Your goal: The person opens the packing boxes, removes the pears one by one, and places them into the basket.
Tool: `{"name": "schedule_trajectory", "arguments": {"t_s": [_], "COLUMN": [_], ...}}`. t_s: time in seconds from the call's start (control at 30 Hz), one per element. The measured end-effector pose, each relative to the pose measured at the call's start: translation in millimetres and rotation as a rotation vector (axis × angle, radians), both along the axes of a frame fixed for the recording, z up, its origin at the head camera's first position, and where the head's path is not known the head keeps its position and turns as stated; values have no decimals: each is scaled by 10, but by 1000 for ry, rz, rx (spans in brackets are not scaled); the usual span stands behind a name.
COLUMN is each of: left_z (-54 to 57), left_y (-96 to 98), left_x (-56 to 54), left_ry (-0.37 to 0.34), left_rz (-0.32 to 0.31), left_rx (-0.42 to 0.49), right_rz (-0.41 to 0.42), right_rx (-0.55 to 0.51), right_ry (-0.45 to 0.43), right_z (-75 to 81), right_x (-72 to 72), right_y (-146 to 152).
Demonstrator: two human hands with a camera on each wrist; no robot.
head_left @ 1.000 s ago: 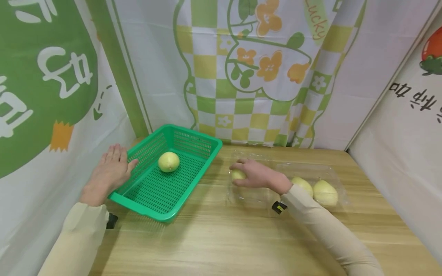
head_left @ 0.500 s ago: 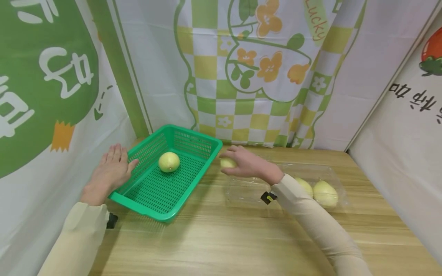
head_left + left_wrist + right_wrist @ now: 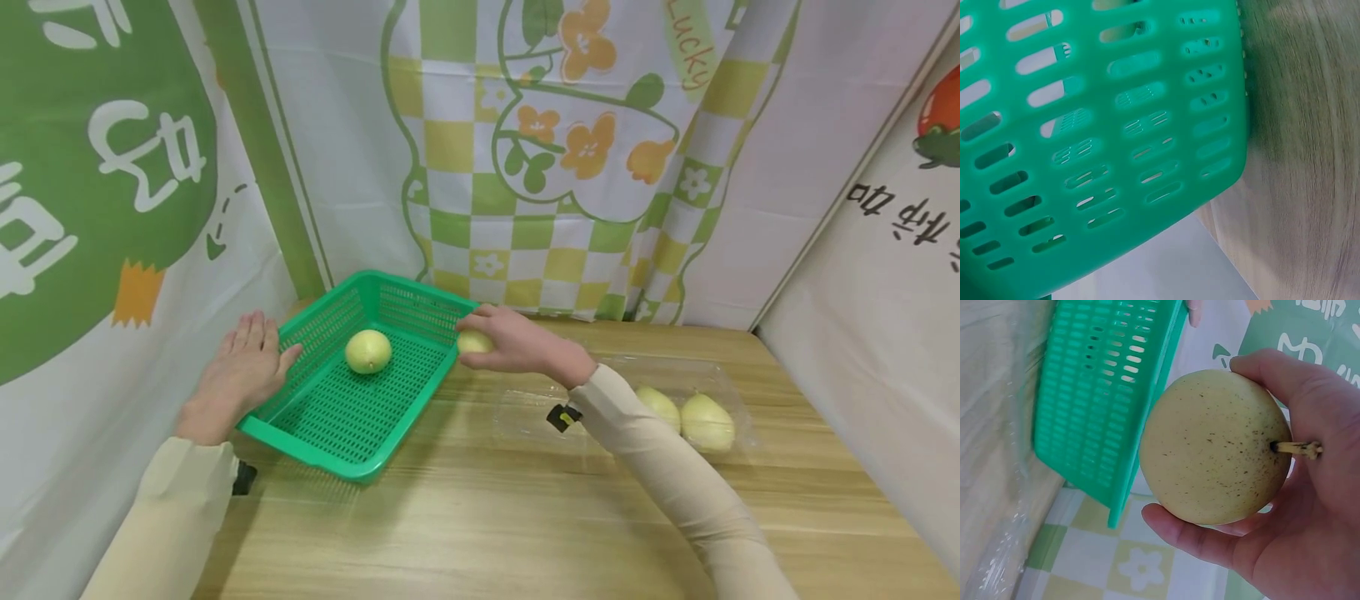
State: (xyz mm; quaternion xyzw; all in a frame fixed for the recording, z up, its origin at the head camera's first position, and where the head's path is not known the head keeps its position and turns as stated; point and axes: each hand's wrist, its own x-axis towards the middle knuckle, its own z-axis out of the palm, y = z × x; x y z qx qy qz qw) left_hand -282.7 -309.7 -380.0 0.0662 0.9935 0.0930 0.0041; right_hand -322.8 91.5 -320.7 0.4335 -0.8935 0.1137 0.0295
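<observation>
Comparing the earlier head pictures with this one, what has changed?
The right hand has carried its pear leftward, from above the clear packaging to the right rim of the green basket; nothing was let go. The left hand, the pear in the basket and the two pears in the packaging stay put.

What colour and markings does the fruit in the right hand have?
The fruit is pale yellow-green with small dark specks, clearest in the right wrist view.

Glossy green rectangular plastic basket (image 3: 300, 452), shiny clear plastic box (image 3: 693, 372), matt, speckled, round pale-yellow pear (image 3: 1210, 450), faintly shiny wood-grain desk (image 3: 480, 525), creased green-and-white checked cloth curtain (image 3: 525, 254)
</observation>
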Motion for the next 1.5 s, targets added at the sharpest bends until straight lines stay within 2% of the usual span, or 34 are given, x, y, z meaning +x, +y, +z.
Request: {"name": "schedule_trajectory", "arguments": {"t_s": [0.33,0.73,1.03,1.5], "left_z": [25,-12,-22,-3], "left_y": [6,1,-9,-3], "left_x": [10,0,3,30], "left_ry": [-9,-8,-9,14], "left_rz": [-4,0,4,3], "left_rx": [-2,-2,0,9], "right_rz": [3,31,43,21], "right_rx": [-13,-11,-11,7], "right_ry": [-39,-69,-111,-120], "right_z": [76,93,70,-87], "right_x": [-73,-176,-265,-423], "right_y": [-209,-514,-707,-888]}}
